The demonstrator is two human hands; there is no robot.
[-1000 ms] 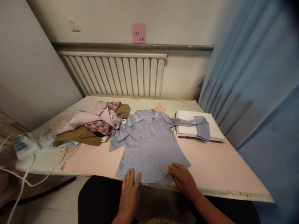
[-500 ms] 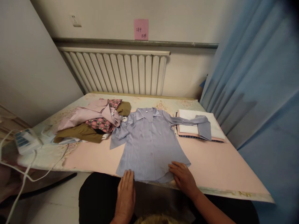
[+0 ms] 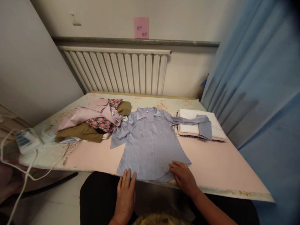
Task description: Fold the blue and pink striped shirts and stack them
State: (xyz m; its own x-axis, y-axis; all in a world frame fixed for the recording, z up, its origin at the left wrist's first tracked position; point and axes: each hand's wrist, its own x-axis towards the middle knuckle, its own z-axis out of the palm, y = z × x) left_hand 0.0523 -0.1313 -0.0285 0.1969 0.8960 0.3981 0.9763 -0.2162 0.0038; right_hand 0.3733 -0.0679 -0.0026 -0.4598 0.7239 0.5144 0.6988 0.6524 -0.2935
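A light blue striped shirt (image 3: 150,143) lies spread flat, collar away from me, on the pink-covered table (image 3: 220,168). My left hand (image 3: 125,192) rests flat with fingers stretched out at the shirt's lower left hem. On the lower right hem, my right hand (image 3: 184,178) presses palm down, fingers extended. The shirt's right sleeve (image 3: 199,123) drapes over a stack of folded cloths. Its left sleeve (image 3: 119,134) is bunched beside a heap of clothes.
A heap of pink, floral and olive clothes (image 3: 93,122) sits at the left. Folded white and pink cloths (image 3: 201,128) lie at the right. An iron (image 3: 25,140) with white cord stands at the far left edge. A radiator (image 3: 117,72) stands behind; a blue curtain (image 3: 257,93) hangs at right.
My left hand slid left along the hem, from the shirt's bottom middle toward its lower left corner. The right hand stayed put.
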